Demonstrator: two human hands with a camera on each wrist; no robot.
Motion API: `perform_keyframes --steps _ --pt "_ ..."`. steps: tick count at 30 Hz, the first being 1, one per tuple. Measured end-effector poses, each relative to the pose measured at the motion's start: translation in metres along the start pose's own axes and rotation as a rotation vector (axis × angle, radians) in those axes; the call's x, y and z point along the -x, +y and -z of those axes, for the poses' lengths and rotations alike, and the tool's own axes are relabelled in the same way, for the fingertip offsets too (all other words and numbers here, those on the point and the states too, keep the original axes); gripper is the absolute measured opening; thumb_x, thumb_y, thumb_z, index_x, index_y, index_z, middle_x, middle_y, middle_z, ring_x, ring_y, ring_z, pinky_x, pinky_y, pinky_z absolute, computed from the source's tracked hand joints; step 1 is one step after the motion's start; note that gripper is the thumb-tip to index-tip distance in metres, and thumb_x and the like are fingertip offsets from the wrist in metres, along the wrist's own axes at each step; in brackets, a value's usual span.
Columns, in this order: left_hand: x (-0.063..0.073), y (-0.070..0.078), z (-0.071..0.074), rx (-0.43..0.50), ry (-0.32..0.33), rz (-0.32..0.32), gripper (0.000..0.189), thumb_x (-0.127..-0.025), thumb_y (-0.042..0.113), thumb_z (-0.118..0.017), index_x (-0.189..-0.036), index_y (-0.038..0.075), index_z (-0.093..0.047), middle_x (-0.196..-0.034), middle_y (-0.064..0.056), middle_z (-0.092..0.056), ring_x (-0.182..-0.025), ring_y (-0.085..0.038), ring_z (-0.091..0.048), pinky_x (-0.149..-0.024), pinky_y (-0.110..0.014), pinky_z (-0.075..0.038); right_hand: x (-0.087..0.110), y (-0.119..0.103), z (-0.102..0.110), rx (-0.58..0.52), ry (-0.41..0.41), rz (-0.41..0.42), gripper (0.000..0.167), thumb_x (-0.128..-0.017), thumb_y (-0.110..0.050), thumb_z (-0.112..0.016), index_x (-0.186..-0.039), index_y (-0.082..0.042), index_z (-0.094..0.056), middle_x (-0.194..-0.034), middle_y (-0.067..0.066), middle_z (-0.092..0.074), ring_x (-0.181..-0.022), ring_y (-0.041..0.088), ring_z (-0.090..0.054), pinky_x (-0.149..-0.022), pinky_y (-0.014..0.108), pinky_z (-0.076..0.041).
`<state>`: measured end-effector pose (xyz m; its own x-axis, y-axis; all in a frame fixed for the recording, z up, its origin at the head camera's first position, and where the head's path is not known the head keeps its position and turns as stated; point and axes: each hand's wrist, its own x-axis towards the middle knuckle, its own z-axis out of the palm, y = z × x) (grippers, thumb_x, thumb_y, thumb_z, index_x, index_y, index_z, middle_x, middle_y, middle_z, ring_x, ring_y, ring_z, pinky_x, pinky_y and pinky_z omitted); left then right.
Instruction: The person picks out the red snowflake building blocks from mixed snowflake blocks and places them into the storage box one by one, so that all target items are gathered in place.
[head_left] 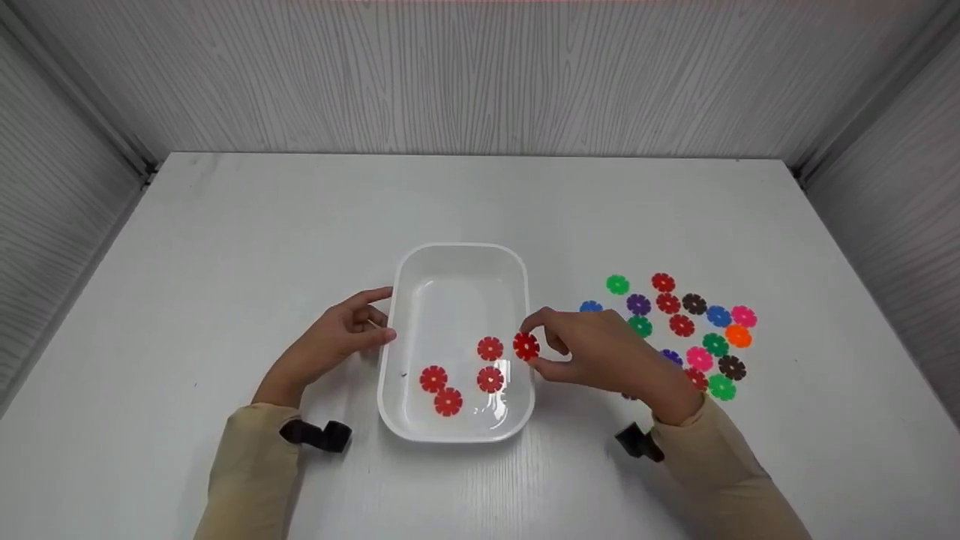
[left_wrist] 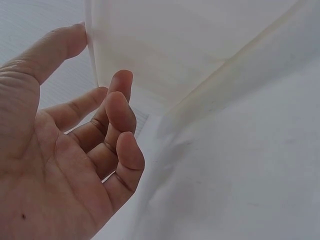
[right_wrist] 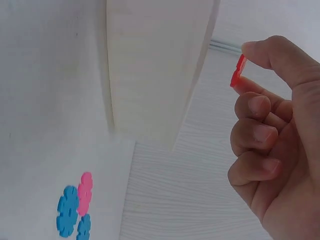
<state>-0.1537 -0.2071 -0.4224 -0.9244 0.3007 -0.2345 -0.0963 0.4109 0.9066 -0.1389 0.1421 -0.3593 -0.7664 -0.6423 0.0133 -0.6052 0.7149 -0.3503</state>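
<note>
A white rectangular tray (head_left: 457, 439) stands mid-table with several red notched plastic discs (head_left: 448, 403) lying in its near half. My left hand (head_left: 337, 334) rests against the tray's left side, thumb and index finger touching its edge. In the left wrist view the other fingers of the left hand (left_wrist: 65, 145) bend loosely beside the outer wall. Over the right rim, my right hand (head_left: 592, 346) pinches a red notched disc (head_left: 526, 346) between thumb and index finger. The right wrist view shows that disc (right_wrist: 239, 71) edge-on above the rim, with the remaining fingers curled.
Loose notched discs in green, purple, blue, pink, brown, orange (head_left: 739, 336) and red (head_left: 682, 325) lie scattered to the right of the tray. My right forearm and hand cover part of them. Grey wood-grain panels (head_left: 480, 75) enclose the table's back and sides.
</note>
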Motion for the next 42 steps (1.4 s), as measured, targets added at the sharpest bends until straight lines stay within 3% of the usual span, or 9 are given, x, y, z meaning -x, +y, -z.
perform_keyframes --steps 6,17,25,35,42 --pt "0.000 0.000 -0.002 -0.001 -0.010 -0.011 0.068 -0.090 0.029 -0.068 -0.148 0.015 -0.037 -0.107 -0.008 -0.059 -0.092 -0.016 -0.056 -0.085 -0.030 -0.043 -0.016 -0.007 -0.006 0.020 0.011 0.053 0.038 -0.083 -0.027 -0.074 -0.117 -0.014 -0.060 -0.071 0.001 -0.060 -0.054 0.006 -0.041 -0.050 0.017 -0.037" --pt "0.002 -0.001 -0.002 -0.002 0.007 -0.003 0.065 -0.089 0.029 -0.068 -0.147 0.016 -0.039 -0.106 -0.007 -0.059 -0.089 -0.015 -0.056 -0.082 -0.028 -0.043 -0.045 -0.020 -0.021 -0.065 -0.078 -0.042 0.047 -0.081 -0.027 -0.076 -0.122 -0.018 -0.056 -0.077 0.001 -0.061 -0.057 0.010 -0.047 -0.054 0.020 -0.043" --pt "0.001 -0.001 0.000 0.003 0.004 -0.014 0.065 -0.090 0.028 -0.068 -0.147 0.015 -0.039 -0.105 -0.007 -0.060 -0.087 -0.014 -0.056 -0.080 -0.027 -0.045 -0.051 -0.023 -0.025 -0.106 -0.080 -0.038 0.049 -0.081 -0.026 -0.076 -0.125 -0.020 -0.055 -0.077 -0.002 -0.059 -0.059 0.010 -0.049 -0.055 0.021 -0.044" --pt "0.000 -0.003 0.000 0.012 -0.003 -0.012 0.067 -0.090 0.028 -0.068 -0.148 0.016 -0.037 -0.108 -0.006 -0.059 -0.089 -0.015 -0.056 -0.081 -0.027 -0.045 -0.053 -0.022 -0.029 0.008 -0.046 0.042 0.054 -0.085 -0.038 -0.073 -0.134 -0.024 -0.055 -0.083 0.001 -0.069 -0.064 0.010 -0.057 -0.059 0.023 -0.048" --pt "-0.001 -0.003 0.000 0.002 -0.003 -0.008 0.066 -0.089 0.029 -0.068 -0.147 0.017 -0.038 -0.107 -0.007 -0.059 -0.087 -0.017 -0.055 -0.080 -0.028 -0.045 -0.050 -0.018 -0.029 -0.079 -0.028 0.038 0.056 -0.085 -0.035 -0.073 -0.135 -0.023 -0.053 -0.080 -0.001 -0.062 -0.062 0.009 -0.050 -0.057 0.019 -0.044"
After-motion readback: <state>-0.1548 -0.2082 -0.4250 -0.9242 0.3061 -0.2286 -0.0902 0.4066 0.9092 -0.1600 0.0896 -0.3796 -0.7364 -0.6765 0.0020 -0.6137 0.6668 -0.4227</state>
